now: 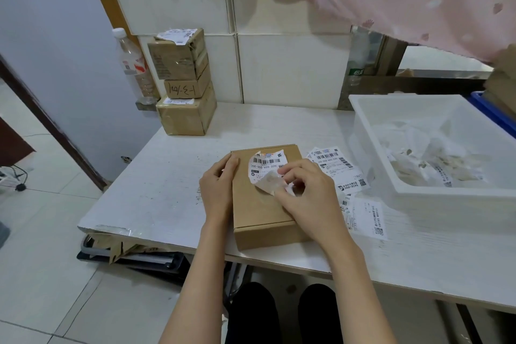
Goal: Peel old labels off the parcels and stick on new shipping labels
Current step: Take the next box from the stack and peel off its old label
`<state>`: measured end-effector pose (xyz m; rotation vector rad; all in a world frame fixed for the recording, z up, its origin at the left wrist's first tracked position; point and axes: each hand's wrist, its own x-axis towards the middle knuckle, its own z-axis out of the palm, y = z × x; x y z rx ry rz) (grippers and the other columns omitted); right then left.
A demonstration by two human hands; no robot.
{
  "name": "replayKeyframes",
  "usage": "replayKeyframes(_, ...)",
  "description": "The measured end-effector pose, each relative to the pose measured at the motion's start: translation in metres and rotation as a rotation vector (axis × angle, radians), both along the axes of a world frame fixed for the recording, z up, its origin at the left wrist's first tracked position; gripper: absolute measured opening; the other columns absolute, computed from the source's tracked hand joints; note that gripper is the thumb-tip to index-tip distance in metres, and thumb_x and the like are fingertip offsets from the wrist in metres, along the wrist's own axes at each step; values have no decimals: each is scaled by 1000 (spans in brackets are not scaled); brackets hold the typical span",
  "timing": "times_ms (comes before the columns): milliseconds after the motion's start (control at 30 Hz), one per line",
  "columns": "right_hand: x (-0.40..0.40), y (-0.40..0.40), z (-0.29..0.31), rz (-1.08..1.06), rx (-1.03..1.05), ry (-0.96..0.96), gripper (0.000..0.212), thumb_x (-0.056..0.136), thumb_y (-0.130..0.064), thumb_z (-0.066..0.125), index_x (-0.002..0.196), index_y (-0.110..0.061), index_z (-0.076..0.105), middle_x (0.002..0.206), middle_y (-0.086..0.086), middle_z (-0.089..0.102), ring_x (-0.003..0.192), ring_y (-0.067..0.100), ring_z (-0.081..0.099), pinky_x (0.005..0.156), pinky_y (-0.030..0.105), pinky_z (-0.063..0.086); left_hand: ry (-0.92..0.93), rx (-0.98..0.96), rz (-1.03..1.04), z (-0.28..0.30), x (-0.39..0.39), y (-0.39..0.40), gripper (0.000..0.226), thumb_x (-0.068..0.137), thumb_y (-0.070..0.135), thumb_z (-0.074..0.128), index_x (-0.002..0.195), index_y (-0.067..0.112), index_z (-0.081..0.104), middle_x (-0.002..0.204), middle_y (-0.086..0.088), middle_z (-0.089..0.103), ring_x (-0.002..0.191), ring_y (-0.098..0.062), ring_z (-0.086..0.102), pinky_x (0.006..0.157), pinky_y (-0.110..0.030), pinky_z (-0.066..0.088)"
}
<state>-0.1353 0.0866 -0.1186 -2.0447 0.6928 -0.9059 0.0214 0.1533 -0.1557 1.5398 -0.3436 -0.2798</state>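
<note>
The parcel (262, 198) sits on the bench (156, 187), braced by the left hand (216, 187). The right hand (304, 190) pinches the old label (266, 173), half lifted. Thin paper probably tears easily; grip near the peel line.

A white worktop (156, 190) carries a brown cardboard parcel (265, 212) near its front edge. Just right of the parcel lie loose shipping labels (339, 170); farther right, a white bin (418, 187); far behind-left, three stacked boxes (185, 84).
</note>
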Motion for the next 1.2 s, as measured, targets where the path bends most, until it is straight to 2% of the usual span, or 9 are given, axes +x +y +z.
replayKeyframes(167, 2, 2, 4, 4, 58, -23, 10, 77, -11, 71, 74, -18, 65, 94, -14, 62, 88, 14, 57, 76, 27, 47, -7, 5, 7, 0, -1, 0, 26, 94, 29, 63, 115, 19, 74, 104, 7, 74, 96, -9, 68, 80, -25, 52)
replayKeyframes(267, 1, 6, 9, 108, 84, 45, 13, 72, -36, 68, 77, -25, 60, 99, -16, 57, 97, 5, 52, 78, 21, 40, -15, 15, 5, -1, 1, 0, 27, 93, 29, 63, 115, 18, 74, 107, 6, 74, 99, -9, 67, 81, -24, 51)
replayKeyframes(333, -2, 5, 11, 141, 46, 88, 29, 63, -46, 56, 81, -23, 57, 105, -15, 50, 99, 1, 49, 78, 15, 38, -17, 19, 4, -1, 1, 0, 26, 93, 30, 64, 115, 19, 73, 107, 6, 73, 100, -10, 67, 84, -27, 53)
replayKeyframes(433, -6, 3, 9, 86, 6, 44, 19, 71, -17, 65, 82, -15, 50, 109, -12, 42, 85, 6, 49, 71, 16, 41, -10, 14, 9, 0, 0, 0, 22, 93, 30, 64, 112, 23, 73, 105, 9, 73, 98, -8, 67, 85, -28, 53)
replayKeyframes(500, -6, 3, 6, 4, 1, 14, 17, 77, -7, 67, 78, -13, 51, 112, -14, 41, 86, 6, 51, 74, 19, 45, -4, 14, 4, -1, 0, 0, 14, 93, 30, 65, 104, 31, 73, 99, 13, 73, 95, -7, 67, 85, -31, 54)
replayKeyframes(667, -4, 2, 2, -25, 19, -39, 12, 81, -9, 68, 75, -13, 59, 115, -14, 47, 99, 3, 55, 79, 14, 45, -8, 19, -13, 1, -1, 1, 12, 93, 30, 64, 96, 38, 73, 95, 16, 74, 96, -10, 69, 90, -39, 55)
replayKeyframes(900, -2, 1, 3, -7, -7, -95, 15, 85, -3, 65, 80, -17, 65, 117, -14, 51, 87, 9, 55, 74, 10, 42, -9, 18, -20, 0, -2, 2, 27, 91, 38, 64, 113, 26, 74, 104, 11, 74, 100, -12, 68, 92, -45, 54)
replayKeyframes(1100, -5, 2, 8, 70, 17, -25, 13, 72, -17, 65, 79, -23, 56, 113, -18, 48, 91, 9, 52, 73, 17, 45, -20, 23, 0, -2, 0, 1, 26, 93, 33, 64, 114, 22, 74, 105, 10, 74, 99, -10, 68, 91, -41, 55)
replayKeyframes(1200, -4, 3, 7, 96, -27, 85, 21, 64, -24, 60, 84, -22, 52, 115, -15, 45, 106, 4, 47, 75, 16, 42, -24, 22, 2, -3, 0, 0, 25, 92, 33, 64, 112, 22, 75, 105, 9, 74, 99, -11, 68, 90, -40, 55)
